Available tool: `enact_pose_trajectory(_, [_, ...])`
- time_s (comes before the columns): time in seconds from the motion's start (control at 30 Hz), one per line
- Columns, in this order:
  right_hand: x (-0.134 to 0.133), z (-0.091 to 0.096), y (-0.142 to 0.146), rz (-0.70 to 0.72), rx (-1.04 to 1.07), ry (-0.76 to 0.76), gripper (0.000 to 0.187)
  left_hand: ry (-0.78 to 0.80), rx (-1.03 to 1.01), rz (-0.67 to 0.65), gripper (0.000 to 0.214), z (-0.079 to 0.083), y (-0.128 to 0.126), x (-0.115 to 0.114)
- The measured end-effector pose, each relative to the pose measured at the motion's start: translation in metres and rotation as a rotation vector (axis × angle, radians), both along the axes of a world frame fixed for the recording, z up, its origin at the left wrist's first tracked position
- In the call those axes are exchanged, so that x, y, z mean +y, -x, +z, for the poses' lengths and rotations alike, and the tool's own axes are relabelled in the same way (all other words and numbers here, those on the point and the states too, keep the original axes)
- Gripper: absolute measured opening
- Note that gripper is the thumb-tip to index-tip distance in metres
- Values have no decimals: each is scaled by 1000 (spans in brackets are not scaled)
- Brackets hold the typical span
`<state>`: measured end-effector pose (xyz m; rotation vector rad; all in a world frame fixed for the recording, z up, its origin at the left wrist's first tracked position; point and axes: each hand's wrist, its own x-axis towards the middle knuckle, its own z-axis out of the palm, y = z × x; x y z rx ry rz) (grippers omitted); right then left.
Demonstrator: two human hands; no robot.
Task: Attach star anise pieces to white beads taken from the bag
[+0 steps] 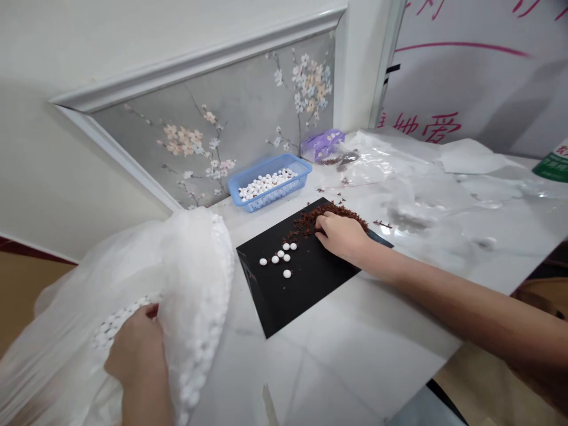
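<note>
My left hand (135, 349) reaches into a large translucent white bag (186, 272) full of small white round beads at the table's left edge; its fingers are curled among the beads. My right hand (339, 234) rests on a black mat (306, 284), fingers bent into a pile of small reddish-brown pieces (310, 220). Several loose white beads (281, 257) lie on the mat just left of that hand.
A blue plastic basket (268, 182) with white beads stands by the flowered wall panel. A purple packet (322, 144) and crumpled clear plastic sheets (426, 183) cover the back right of the white table (337, 361). A green object (552, 163) sits at the far right.
</note>
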<state>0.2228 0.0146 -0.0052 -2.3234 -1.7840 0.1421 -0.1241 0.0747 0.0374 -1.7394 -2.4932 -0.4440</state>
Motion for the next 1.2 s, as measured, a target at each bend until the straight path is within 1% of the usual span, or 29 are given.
enact_pose_trajectory(0.03, [0, 0, 0, 1, -1, 5, 16, -87, 10, -4, 6, 1, -2, -1])
enact_pose_trajectory(0.1, [1, -1, 0, 0, -1, 12, 19, -376, 23, -55, 13, 4, -8, -3])
enact_pose_trajectory(0.17, [1, 0, 1, -4, -1, 16, 22, -684, -1, -163, 10, 6, -15, -7])
enact_pose_trajectory(0.2, [0, 1, 2, -5, 0, 15, 22, -806, -21, -222, 7, 7, -20, -10])
enact_pose_trajectory(0.23, [0, 1, 2, -6, 3, 6, 22, -887, -39, -289, 5, 6, -27, -13])
enact_pose_trajectory(0.3, [0, 0, 4, -6, 19, -43, 21, -978, -89, -424, 9, 2, -45, -23])
enact_pose_trajectory(0.33, [0, -1, 5, 1, 37, -85, 21, -963, -143, -501, 11, -3, -57, -30])
enact_pose_trajectory(0.37, [0, -2, 6, 19, 67, -137, 20, -938, -241, -570, 13, -9, -70, -38])
enact_pose_trajectory(0.43, [0, -6, 9, 94, 179, -248, 18, -696, -560, -684, 16, -24, -98, -55])
enact_pose_trajectory(0.47, [0, -7, 11, 148, 270, -296, 16, -536, -704, -726, 16, -31, -112, -62])
enact_pose_trajectory(0.5, [-1, -8, 15, 200, 390, -330, 13, -351, -831, -740, 15, -39, -123, -69])
enact_pose_trajectory(0.53, [-1, -9, 18, 252, 537, -338, 12, -181, -923, -768, 15, -46, -132, -74])
enact_pose_trajectory(0.57, [-2, -10, 23, 296, 699, -319, 12, -49, -969, -802, 15, -51, -138, -77])
enact_pose_trajectory(0.6, [-4, -10, 27, 327, 867, -272, 14, 47, -996, -826, 16, -56, -142, -78])
enact_pose_trajectory(0.63, [-6, -9, 31, 342, 1025, -206, 18, 103, -1003, -845, 17, -59, -143, -78])
enact_pose_trajectory(0.73, [-11, -10, 41, 323, 1371, -28, 26, 159, -1032, -825, 21, -63, -141, -71])
enact_pose_trajectory(0.83, [-14, -14, 43, 330, 1624, 28, 27, 227, -1141, -757, 24, -62, -137, -63])
enact_pose_trajectory(0.9, [-14, -18, 43, 352, 1743, 50, 25, 279, -1223, -705, 26, -61, -136, -59])
enact_pose_trajectory(0.97, [-14, -20, 43, 366, 1798, 71, 24, 333, -1271, -678, 29, -62, -136, -58])
enact_pose_trajectory(1.0, [-15, -20, 43, 375, 1810, 75, 24, 357, -1276, -686, 30, -63, -136, -57])
enact_pose_trajectory(1.13, [-17, -19, 46, 442, 1792, 112, 25, 383, -1211, -807, 33, -66, -134, -57])
enact_pose_trajectory(1.2, [-17, -18, 47, 472, 1782, 132, 26, 384, -1196, -832, 35, -66, -134, -58])
